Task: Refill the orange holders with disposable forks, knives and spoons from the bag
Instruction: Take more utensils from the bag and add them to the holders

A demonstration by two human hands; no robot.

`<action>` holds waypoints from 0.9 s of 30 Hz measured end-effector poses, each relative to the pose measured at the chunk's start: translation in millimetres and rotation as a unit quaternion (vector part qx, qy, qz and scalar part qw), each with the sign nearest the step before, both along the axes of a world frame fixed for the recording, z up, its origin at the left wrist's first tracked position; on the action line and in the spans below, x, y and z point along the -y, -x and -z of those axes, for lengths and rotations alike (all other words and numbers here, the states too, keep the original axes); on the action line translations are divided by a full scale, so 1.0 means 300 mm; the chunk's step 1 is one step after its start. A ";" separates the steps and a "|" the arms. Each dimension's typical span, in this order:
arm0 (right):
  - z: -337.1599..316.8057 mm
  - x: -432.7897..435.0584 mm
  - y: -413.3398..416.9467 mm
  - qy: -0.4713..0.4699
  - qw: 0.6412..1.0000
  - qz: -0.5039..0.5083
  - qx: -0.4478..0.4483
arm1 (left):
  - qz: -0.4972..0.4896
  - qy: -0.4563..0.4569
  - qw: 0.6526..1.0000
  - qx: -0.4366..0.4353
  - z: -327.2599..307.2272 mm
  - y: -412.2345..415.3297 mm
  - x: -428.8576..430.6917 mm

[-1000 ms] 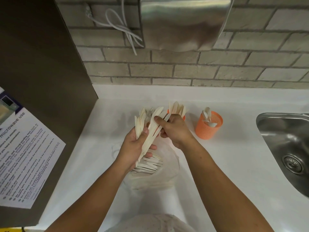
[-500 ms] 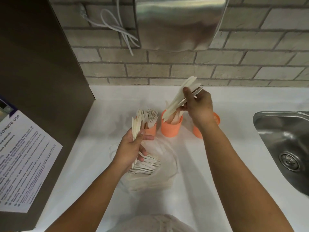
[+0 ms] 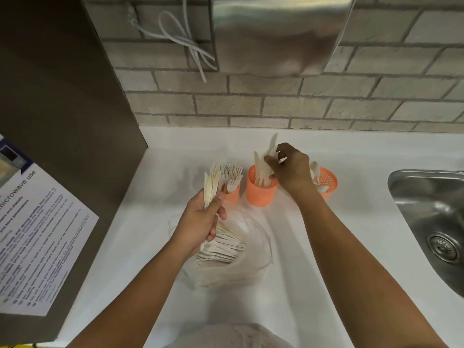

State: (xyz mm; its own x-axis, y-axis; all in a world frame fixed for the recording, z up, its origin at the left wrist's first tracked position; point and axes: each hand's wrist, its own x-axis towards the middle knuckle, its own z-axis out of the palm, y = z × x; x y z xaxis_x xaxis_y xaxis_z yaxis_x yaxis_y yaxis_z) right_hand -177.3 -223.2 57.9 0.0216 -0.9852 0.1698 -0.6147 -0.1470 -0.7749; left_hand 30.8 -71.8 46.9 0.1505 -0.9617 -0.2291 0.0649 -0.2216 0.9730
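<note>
Where my right hand (image 3: 291, 169) was up high with a few knives half a second ago, it is now low, over the middle holder (image 3: 261, 190). Its fingers pinch the knives (image 3: 263, 164), and their low ends sit inside that cup. My left hand (image 3: 203, 219) has hardly moved. It is closed around a flat bunch of cutlery (image 3: 210, 184), held just near of the left holder (image 3: 232, 194), which is packed with forks (image 3: 232, 172). The right holder (image 3: 326, 182) peeks out from behind my right wrist, with a spoon or two in it.

All three holders are round orange plastic cups; the right one has a wall full of tiny holes. The cutlery is pale, thin and flat. The bag (image 3: 241, 254) is clear, soft and crinkled, and lies on the smooth white counter (image 3: 313, 272) near the cups, with more pale pieces stacked in it. To the right is a shiny metal sink (image 3: 426, 209).
</note>
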 end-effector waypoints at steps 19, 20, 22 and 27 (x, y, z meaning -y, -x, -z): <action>-0.013 0.153 -0.146 0.090 0.929 -0.183 -0.308 | -0.008 -0.018 1.000 -0.010 -0.026 -0.001 0.019; -0.011 0.163 -0.152 0.078 0.923 -0.197 -0.322 | -0.006 -0.018 1.000 -0.007 -0.027 -0.002 0.018; -0.011 0.177 -0.156 0.074 0.914 -0.203 -0.342 | -0.002 -0.016 1.000 -0.004 -0.029 -0.004 0.016; 0.017 0.163 -0.128 0.166 0.939 -0.109 -0.280 | -0.010 -0.021 1.000 -0.005 -0.027 -0.012 0.017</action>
